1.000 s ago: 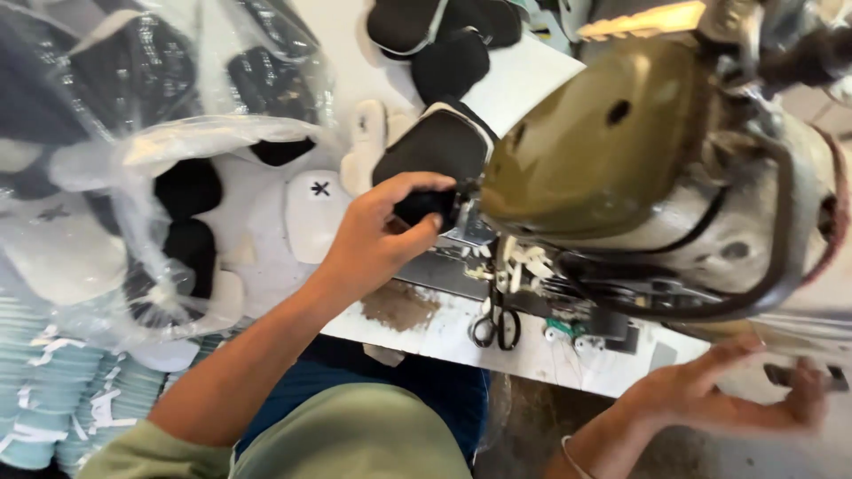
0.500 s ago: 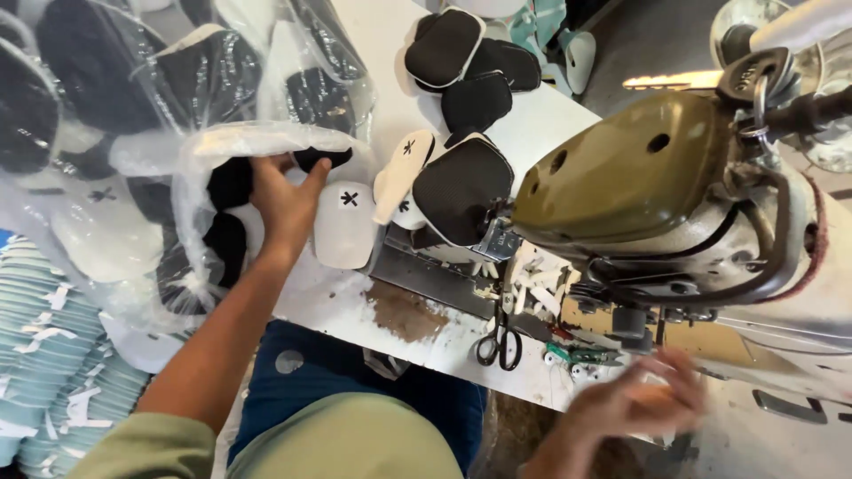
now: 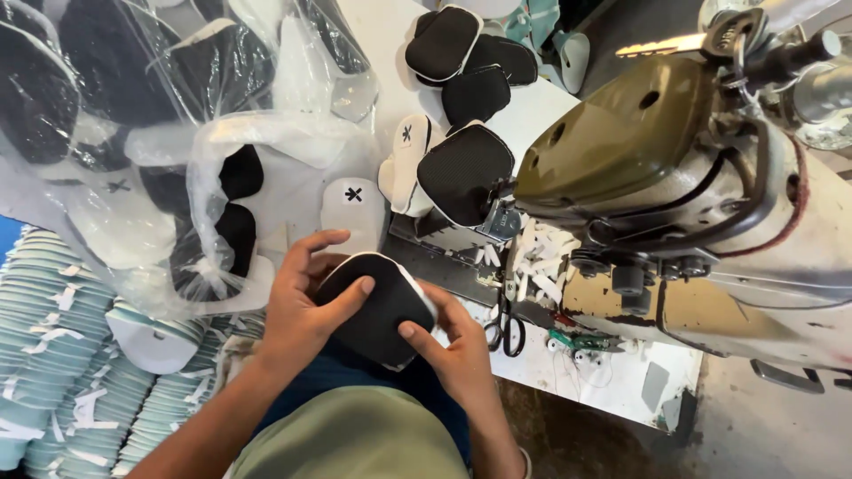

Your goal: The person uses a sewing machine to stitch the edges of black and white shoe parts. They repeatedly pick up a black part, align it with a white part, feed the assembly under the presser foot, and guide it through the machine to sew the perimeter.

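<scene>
black padded pieces [image 3: 222, 200] inside clear plastic bag [image 3: 293, 142], another [image 3: 377, 306] between both hands [image 3: 382, 324]

We look steeply down from one head-worn camera, close above our own lap and the near table edge [image 3: 621, 390], facing away from us, with the sewing machine [image 3: 674, 168] looming near at right.
</scene>
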